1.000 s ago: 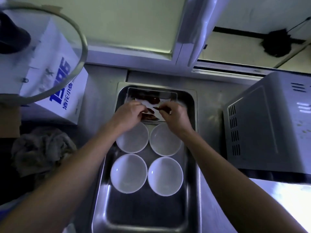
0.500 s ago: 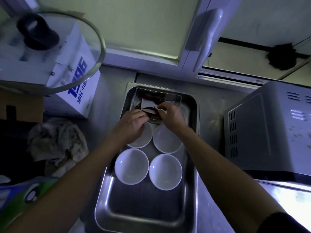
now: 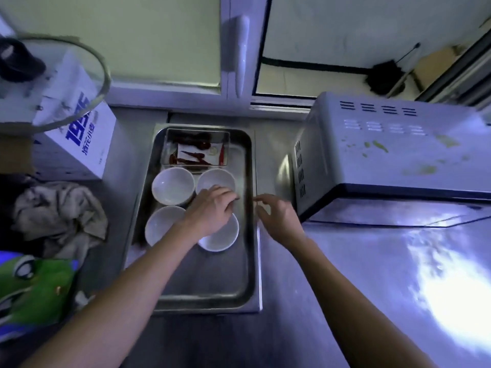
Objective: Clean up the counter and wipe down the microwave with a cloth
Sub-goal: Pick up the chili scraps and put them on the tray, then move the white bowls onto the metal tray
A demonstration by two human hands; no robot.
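Note:
A steel tray (image 3: pixel 247 261) sits on the counter and holds several white bowls (image 3: pixel 171 185) and, at its far end, a clear box of dried red chillies (image 3: pixel 196 152). My left hand (image 3: pixel 212 211) hovers over the two right-hand bowls with loosely bent fingers and holds nothing. My right hand (image 3: pixel 276 216) hangs over the tray's right rim, fingers relaxed and empty. The white microwave (image 3: pixel 385 155) stands to the right, its top smeared with greenish stains. A crumpled beige cloth (image 3: pixel 58 213) lies left of the tray.
A white carton with blue print (image 3: pixel 79 139) stands at the back left under a glass pot lid (image 3: pixel 53 81). A green bag (image 3: pixel 34 290) lies at the near left. Bare steel counter (image 3: pixel 385 288) stretches in front of the microwave. A window frame runs behind.
Both hands have let go of the chilli box at the tray's far end and drawn back toward me, the left over the bowls, the right over the tray's right rim.

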